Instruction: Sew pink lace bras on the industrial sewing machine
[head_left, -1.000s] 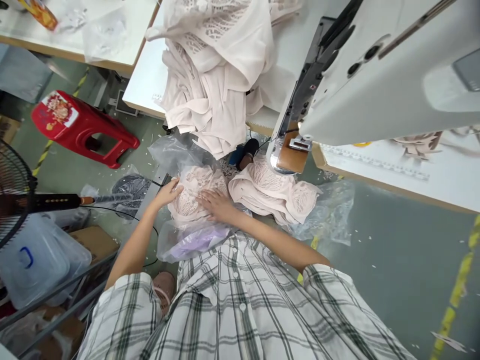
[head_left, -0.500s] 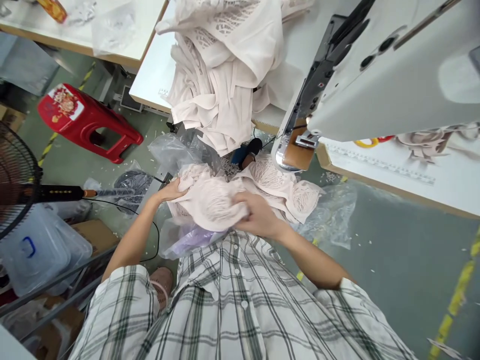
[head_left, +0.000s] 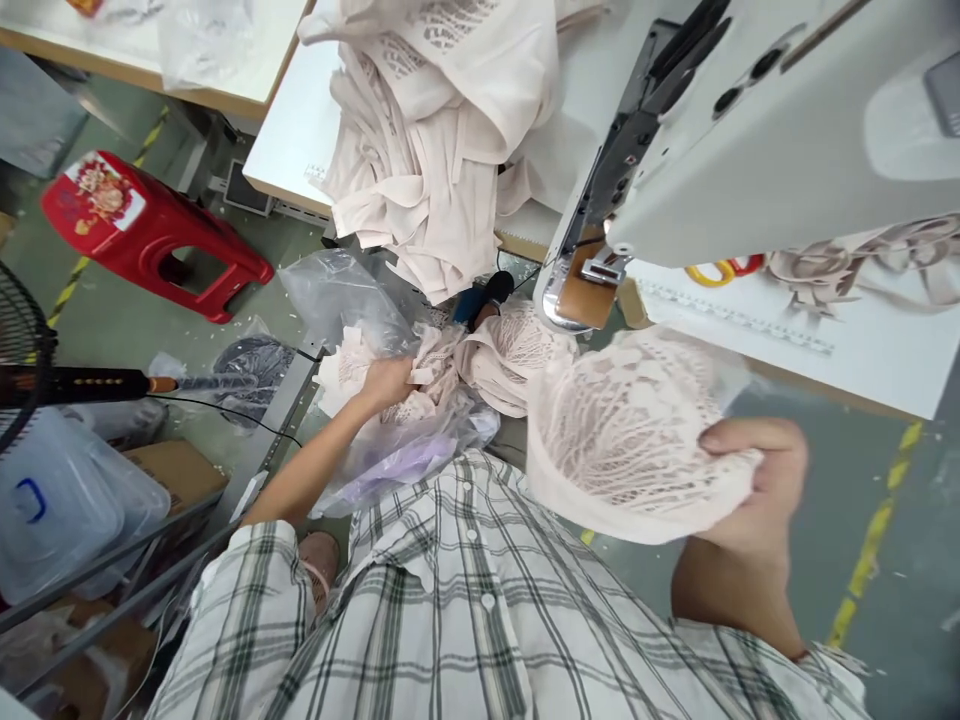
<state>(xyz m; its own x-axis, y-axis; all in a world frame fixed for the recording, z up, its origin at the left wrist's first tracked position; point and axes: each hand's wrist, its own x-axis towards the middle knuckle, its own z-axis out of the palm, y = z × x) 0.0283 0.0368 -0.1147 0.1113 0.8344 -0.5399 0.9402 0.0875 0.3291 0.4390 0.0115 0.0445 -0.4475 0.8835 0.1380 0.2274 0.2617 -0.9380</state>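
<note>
My right hand is out to the right, its thumb and fingers closed on the edge of a pale beige bra with a lacy, cut-out pattern. The bra hangs spread in the air between that hand and my lap. Over my lap, my left hand is closed on the bunched band of another pale bra; its fingertips are partly hidden by the cloth. More lacy pale cloth lies just right of it, in front of my shirt. Under the left hand is a clear plastic bag with something lilac in it.
A heap of pale garments hangs over the table edge ahead. The sewing machine stands at upper right, near yellow-handled scissors and beige straps. To the left are a red stool, a fan and a plastic bin.
My right hand has swung from the lap out to the right, carrying a bra with it. My left hand has moved right and closed on cloth over the lap. The view has shifted slightly.
</note>
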